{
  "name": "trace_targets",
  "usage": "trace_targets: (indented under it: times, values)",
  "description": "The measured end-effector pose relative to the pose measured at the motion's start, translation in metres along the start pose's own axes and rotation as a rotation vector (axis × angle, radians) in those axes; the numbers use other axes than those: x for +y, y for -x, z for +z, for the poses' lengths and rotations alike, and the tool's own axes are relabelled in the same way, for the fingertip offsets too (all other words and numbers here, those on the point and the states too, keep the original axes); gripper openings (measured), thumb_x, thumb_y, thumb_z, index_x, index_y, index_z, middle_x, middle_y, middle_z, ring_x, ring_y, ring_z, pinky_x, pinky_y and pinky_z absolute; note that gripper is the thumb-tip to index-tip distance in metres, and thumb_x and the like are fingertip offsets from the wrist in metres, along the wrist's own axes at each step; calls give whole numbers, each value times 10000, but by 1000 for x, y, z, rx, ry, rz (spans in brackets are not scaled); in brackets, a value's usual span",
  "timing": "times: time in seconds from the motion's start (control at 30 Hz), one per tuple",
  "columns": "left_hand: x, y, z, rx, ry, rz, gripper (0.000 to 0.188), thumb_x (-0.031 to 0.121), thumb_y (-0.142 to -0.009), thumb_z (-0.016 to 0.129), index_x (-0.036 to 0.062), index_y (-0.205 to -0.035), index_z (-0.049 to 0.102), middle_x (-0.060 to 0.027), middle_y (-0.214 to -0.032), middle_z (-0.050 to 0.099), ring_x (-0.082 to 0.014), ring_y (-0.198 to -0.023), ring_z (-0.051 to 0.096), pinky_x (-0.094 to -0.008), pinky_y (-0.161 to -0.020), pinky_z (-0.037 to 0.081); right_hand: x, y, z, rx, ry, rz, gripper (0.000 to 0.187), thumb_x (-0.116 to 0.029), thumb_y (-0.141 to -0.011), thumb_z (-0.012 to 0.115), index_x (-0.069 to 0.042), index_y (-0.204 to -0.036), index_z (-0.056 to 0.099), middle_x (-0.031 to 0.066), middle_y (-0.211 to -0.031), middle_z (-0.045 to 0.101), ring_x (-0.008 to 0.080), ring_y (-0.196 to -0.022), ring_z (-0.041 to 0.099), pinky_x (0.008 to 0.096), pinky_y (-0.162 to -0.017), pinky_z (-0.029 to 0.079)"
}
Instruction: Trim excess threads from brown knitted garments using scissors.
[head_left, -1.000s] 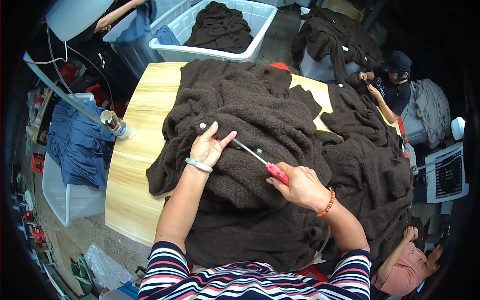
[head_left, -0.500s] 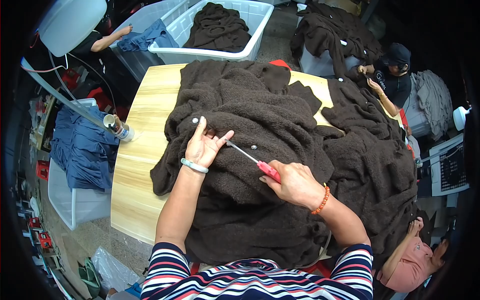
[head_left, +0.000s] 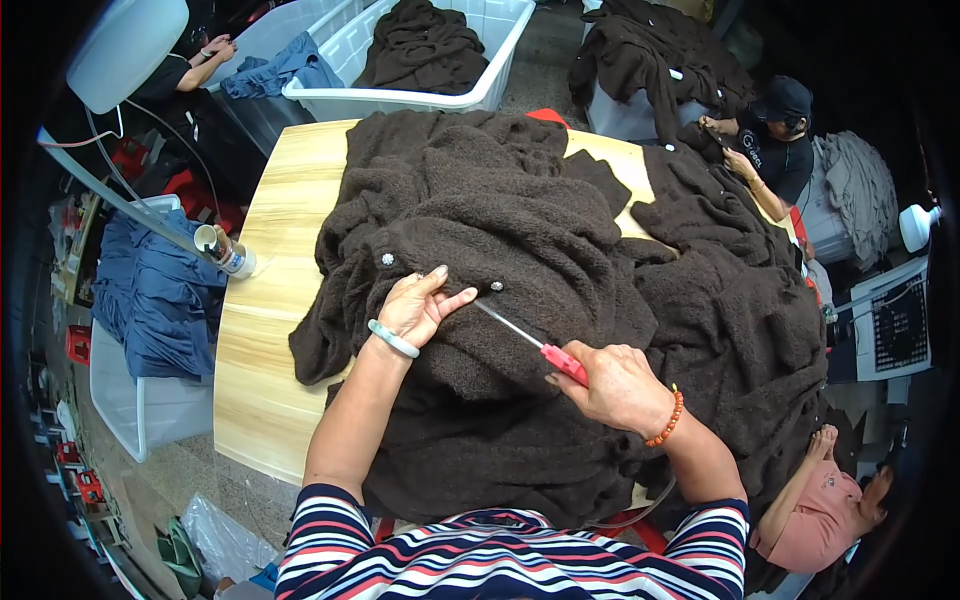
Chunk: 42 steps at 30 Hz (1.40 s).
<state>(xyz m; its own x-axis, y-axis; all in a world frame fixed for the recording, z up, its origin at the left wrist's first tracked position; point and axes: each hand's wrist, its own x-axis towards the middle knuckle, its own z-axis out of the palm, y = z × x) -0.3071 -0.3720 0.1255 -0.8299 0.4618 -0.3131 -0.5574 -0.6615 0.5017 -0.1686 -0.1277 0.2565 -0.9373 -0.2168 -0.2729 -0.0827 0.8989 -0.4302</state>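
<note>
Head view: gripping red-handled, metal-shafted tool (head_left: 566, 363) in fingers of R hand (head_left: 625, 388), w/ tip beside L hand (head_left: 418, 312). L fingers narrow, can't tell if pinching anything. Beneath: dark-brown knit garment (head_left: 470, 220) on pale wood-grain counter (head_left: 255, 335).

Soft, bright light lies across the pale tabletop (head_left: 265, 340) near me, while the dark knitwear (head_left: 480, 232) swallows it, folds deep in shadow. Toward the rim, straight edges bow and blackness closes in.
</note>
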Motion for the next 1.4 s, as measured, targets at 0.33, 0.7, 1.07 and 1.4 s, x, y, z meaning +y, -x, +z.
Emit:
trace_targets:
  times: [0.33, 0.7, 1.07, 1.4]
  values:
    - [5, 0, 13, -28, -31, -152, 208, 189, -966, 585, 41, -1112, 587, -151, -1076, 656, -287, -984, 668, -465, -814, 603, 4, 7, -10, -34, -65, 3, 279, -324, -911, 604, -61, -1004, 595, 193, -718, 651, 403, -749, 652, 495, -713, 504]
    - [-19, -18, 56, 182, -480, -191, 225, 232, -876, 728, 70, -972, 605, -45, -897, 652, -135, -686, 642, -227, -503, 506, 21, 19, -4, 118, -77, 61, 256, -294, -884, 646, -61, -964, 578, 178, -687, 623, 406, -680, 627, 478, -646, 501]
    - [-42, -21, 26, 105, -149, -83, 153, 109, -927, 638, -18, -1012, 642, -133, -976, 693, -252, -841, 705, -334, -723, 624, 13, 12, -7, 52, 47, 69, 269, -319, -896, 615, -53, -918, 582, 208, -698, 640, 408, -723, 649, 502, -702, 502]
    - [-28, -16, 21, 78, -228, -101, 178, 166, -951, 608, 23, -1051, 646, -135, -1048, 690, -274, -904, 704, -336, -653, 628, 4, 11, -7, 9, -12, 79, 272, -318, -891, 630, -65, -984, 596, 200, -726, 647, 399, -722, 648, 478, -682, 510]
